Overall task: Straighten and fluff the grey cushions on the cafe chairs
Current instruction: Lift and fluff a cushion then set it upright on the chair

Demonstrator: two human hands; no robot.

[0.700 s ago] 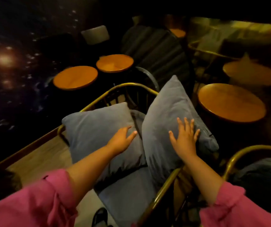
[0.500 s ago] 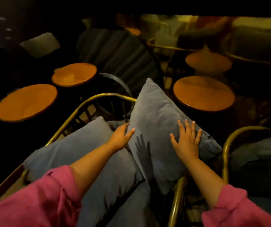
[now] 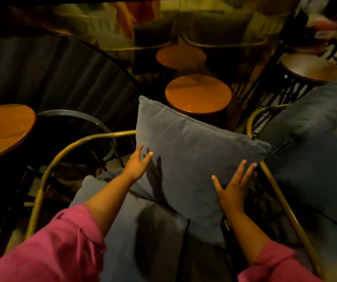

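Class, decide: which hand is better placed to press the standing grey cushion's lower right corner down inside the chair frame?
Right. The right hand lies spread on the cushion beside the gold frame; the left hand is at the opposite edge.

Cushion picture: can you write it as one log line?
step: straightening | left hand: open, at upright grey cushion left edge | right hand: open, flat on it | chair frame: brass

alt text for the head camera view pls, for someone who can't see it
Two bare hands, the left hand and right hand, press open-palmed on either side of an upright grey cushion standing in a brass-framed chair. Pink sleeves show below; round wooden tables fill the dim cafe behind.
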